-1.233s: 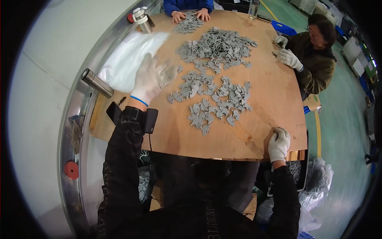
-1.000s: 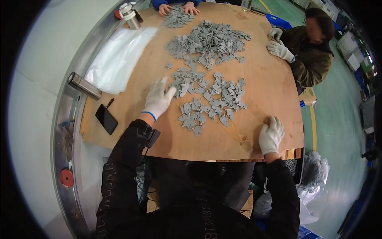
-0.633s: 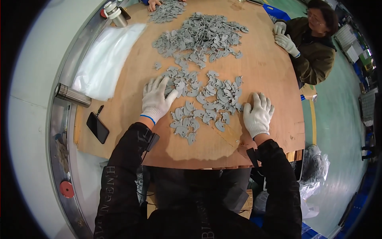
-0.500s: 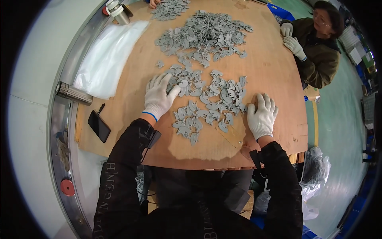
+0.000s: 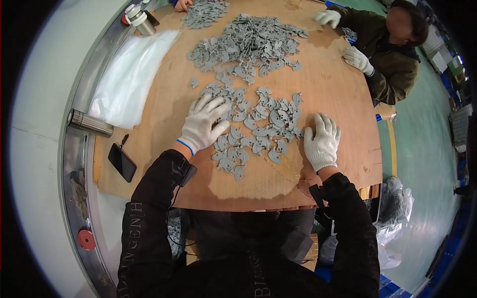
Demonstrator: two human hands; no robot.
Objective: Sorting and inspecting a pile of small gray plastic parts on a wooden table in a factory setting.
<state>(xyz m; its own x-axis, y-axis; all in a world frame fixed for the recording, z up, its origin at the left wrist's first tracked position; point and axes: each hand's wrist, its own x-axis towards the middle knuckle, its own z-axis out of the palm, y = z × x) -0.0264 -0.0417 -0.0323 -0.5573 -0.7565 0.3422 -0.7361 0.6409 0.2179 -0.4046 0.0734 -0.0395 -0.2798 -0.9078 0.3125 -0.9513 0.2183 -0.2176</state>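
Observation:
Many small grey curved parts [image 5: 277, 119] lie loose on the wooden tabletop [image 5: 169, 111] before me, in a thin spread. My left hand [image 5: 203, 121], in a white knit glove with a blue cuff edge, rests over the left side of this spread. Its fingers are outstretched and cover some of the parts. On the right, my gloved right hand [image 5: 322, 141] lies flat on the bare wood beside the spread, fingers extended and nothing in them. Farther back rises a dense heap of the same grey parts [image 5: 248, 44].
At the left lie clear plastic bags [image 5: 134, 79], a metal flask [image 5: 89, 122] and a black phone [image 5: 122, 162]. A steel bottle [image 5: 140, 20] stands at the back left. A gloved co-worker [image 5: 392, 54] leans on the right edge; another person's hand [image 5: 183, 5] is by a far pile [image 5: 204, 13].
My left hand has shifted slightly right and down over the parts. My right hand stays nearly in place. The co-worker at right has reached one hand out over the table's far side.

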